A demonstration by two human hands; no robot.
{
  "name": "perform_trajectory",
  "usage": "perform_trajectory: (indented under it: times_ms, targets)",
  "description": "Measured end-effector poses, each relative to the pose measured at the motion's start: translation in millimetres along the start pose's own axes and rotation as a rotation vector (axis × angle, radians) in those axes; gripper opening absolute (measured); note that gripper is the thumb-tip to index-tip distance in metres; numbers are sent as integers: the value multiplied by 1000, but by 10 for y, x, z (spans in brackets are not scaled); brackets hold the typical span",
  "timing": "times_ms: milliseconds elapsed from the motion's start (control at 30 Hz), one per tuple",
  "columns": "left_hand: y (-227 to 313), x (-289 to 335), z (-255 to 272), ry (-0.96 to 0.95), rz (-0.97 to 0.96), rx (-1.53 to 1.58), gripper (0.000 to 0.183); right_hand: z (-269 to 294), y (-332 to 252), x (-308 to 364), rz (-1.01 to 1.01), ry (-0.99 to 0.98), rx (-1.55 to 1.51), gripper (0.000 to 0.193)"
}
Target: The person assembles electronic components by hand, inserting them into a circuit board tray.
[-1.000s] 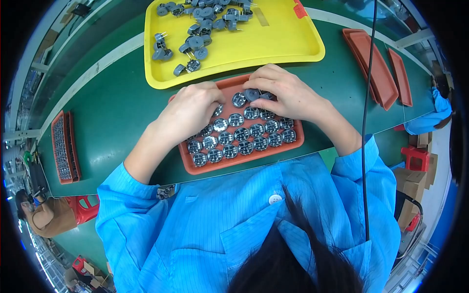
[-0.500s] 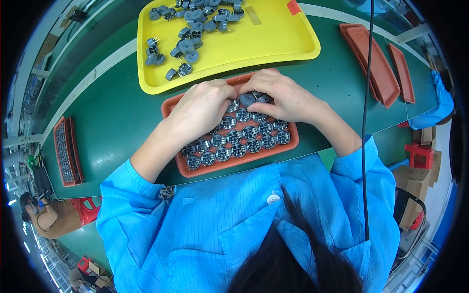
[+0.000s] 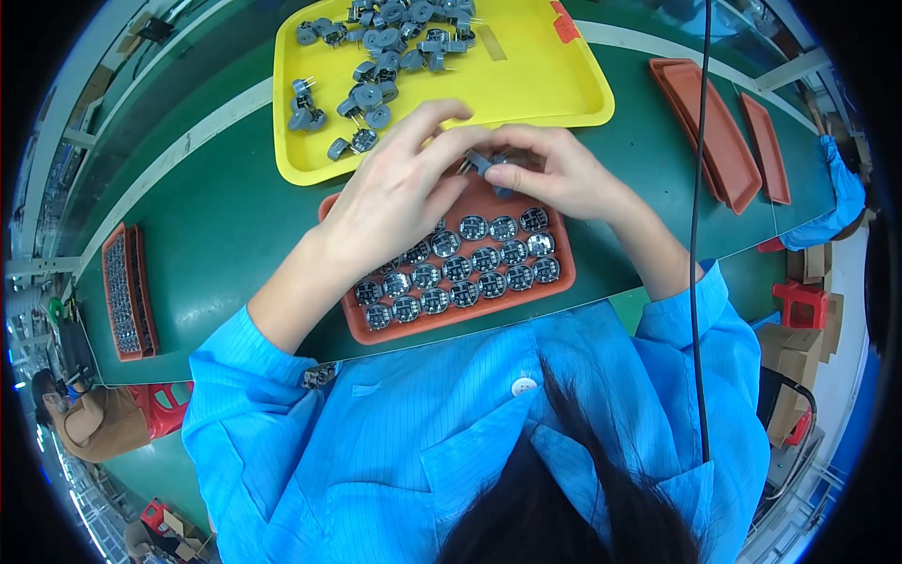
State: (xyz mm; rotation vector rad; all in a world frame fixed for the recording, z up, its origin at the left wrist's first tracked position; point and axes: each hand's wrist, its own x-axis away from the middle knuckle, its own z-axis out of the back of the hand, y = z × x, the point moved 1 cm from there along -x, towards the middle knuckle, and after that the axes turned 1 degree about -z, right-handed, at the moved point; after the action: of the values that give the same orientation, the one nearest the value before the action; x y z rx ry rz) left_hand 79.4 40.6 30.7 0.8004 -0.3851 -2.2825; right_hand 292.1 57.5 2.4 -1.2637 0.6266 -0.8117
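Observation:
Above the far side of an orange-brown tray (image 3: 425,328), my right hand (image 3: 568,176) is closed on grey round electronic components (image 3: 482,162) with thin metal pins. My left hand (image 3: 390,193) is right beside it, fingers bent and apart, their tips overlapping the right fingers. I see nothing gripped in the left hand, though its fingertips are partly hidden. Round components (image 3: 457,268) stand in rows in the near part of the tray, circuit-board faces up. Both hands cover part of the tray's far side.
Beyond is a yellow tray (image 3: 554,80) with loose grey components (image 3: 366,95) heaped toward its left. Orange-brown trays (image 3: 709,132) lie at the right, and filled trays (image 3: 129,291) at the left of the green table (image 3: 221,216). A black cable (image 3: 696,235) hangs at right.
Both hands have come up off the rows of components. My left index finger has lifted away, and the right hand still has grey components in it.

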Motion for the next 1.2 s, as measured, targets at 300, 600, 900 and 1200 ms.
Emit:
perform_trajectory:
  times_ms: [300, 600, 900, 1200]
  targets:
    - [-105, -117, -241, 20, -40, -143, 18, 39, 83, -61, 411, 223, 697, 44]
    - [-18, 33, -371, -52, 235, 37, 19, 107, 154, 81, 416, 135, 827, 31]
    - [-84, 114, -380, -55, 17, -224, 12, 114, 124, 175, 439, 179, 849, 29]
    - [27, -59, -353, 14, 105, 1, 16, 168, 136, 224, 337, 135, 784, 25]
